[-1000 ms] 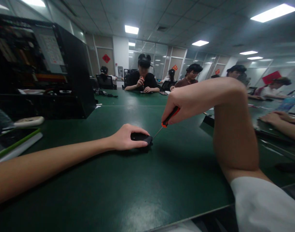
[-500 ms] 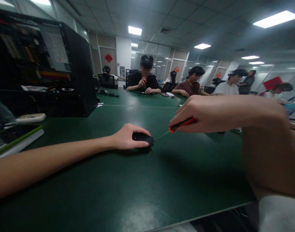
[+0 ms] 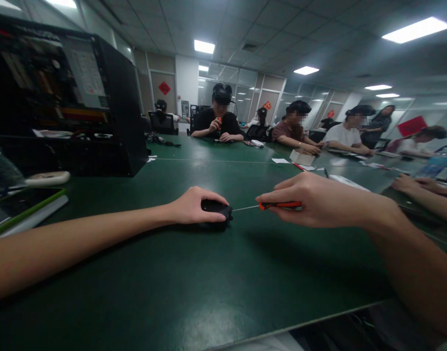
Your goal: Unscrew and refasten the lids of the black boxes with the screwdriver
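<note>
Closed around a black computer mouse (image 3: pixel 213 206), my left hand (image 3: pixel 189 206) keeps it against the green tabletop (image 3: pixel 194 273), thumb and forefinger along its sides. A screwdriver (image 3: pixel 281 205) with an orange and black handle lies in the closed fingers of my right hand (image 3: pixel 307 202). Its thin metal shaft points left, nearly level, and the tip meets the right end of the mouse. Whether the tip sits in a screw or a gap is too small to make out.
An open black computer case (image 3: pixel 121 107) stands at the left, beside a green-edged box (image 3: pixel 33 209) and a white oval object (image 3: pixel 48 178). A small carton (image 3: pixel 301 157) and white paper (image 3: pixel 281 161) lie beyond my right hand. Several people sit around the table.
My right hand and forearm have come lower, and the screwdriver has swung from a slant to nearly level. The left hand and the mouse stay in place.
</note>
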The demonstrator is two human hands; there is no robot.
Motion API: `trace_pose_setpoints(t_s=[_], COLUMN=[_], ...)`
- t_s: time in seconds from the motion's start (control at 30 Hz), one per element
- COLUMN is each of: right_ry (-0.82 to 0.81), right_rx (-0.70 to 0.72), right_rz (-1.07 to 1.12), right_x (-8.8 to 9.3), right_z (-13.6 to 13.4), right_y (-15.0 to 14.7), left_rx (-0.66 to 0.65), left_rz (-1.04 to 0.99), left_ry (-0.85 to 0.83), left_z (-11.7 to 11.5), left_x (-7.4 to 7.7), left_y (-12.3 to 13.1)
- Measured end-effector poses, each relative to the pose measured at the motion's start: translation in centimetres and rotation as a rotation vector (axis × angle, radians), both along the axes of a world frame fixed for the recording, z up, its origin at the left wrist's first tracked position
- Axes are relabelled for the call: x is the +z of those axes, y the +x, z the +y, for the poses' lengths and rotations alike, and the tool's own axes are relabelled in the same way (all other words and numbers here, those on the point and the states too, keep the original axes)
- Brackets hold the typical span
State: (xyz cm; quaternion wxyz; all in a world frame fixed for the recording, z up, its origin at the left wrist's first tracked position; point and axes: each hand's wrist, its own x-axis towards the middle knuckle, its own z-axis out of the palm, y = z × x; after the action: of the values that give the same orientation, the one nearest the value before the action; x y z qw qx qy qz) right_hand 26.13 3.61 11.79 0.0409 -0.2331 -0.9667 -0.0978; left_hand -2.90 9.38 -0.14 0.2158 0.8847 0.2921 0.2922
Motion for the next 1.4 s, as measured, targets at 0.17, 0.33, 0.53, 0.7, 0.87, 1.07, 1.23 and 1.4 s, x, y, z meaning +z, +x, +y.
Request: trace_pose_setpoints(t_s=[0.17, 0.33, 0.53, 0.7, 0.87, 1.07, 1.23, 1.4], right_ry=[-0.084, -0.116, -0.290, -0.607, -0.885, -0.621, -0.611, -0.688], right_rx=[0.012, -0.024, -0.119, -0.311, -0.394, -0.129, -0.112, -0.149], right_rz=[-0.005, -0.006, 0.014, 0.101, 0.127, 0.051, 0.014, 0.016], right_x=[0.1, 0.0, 0.1, -0.7, -2.4, -3.0, -2.2, -3.3], right_z=[0.1, 0.3, 1.2, 4.6, 7.3, 6.3, 7.0, 8.6], right_y=[0.1, 0.2, 0.0, 1.2, 1.9, 0.0, 1.4, 2.0], left_rx=[0.002, 0.005, -0.004, 0.004, 0.035, 0.060, 0.067, 0.064], left_rz=[0.005, 0.005, 0.041, 0.066, 0.067, 0.050, 0.044, 0.012], left_ry=[0.011, 0.029, 0.032, 0.057, 0.063, 0.056, 0.070, 0.071], left_z=[0.0, 0.0, 0.3, 0.6, 0.4, 0.2, 0.0, 0.0], left_x=[-0.1, 0.0, -0.1, -0.2, -0.2, -0.2, -0.4, -0.7], left_y=[0.0, 0.0, 0.0, 0.0, 0.2, 0.4, 0.3, 0.2])
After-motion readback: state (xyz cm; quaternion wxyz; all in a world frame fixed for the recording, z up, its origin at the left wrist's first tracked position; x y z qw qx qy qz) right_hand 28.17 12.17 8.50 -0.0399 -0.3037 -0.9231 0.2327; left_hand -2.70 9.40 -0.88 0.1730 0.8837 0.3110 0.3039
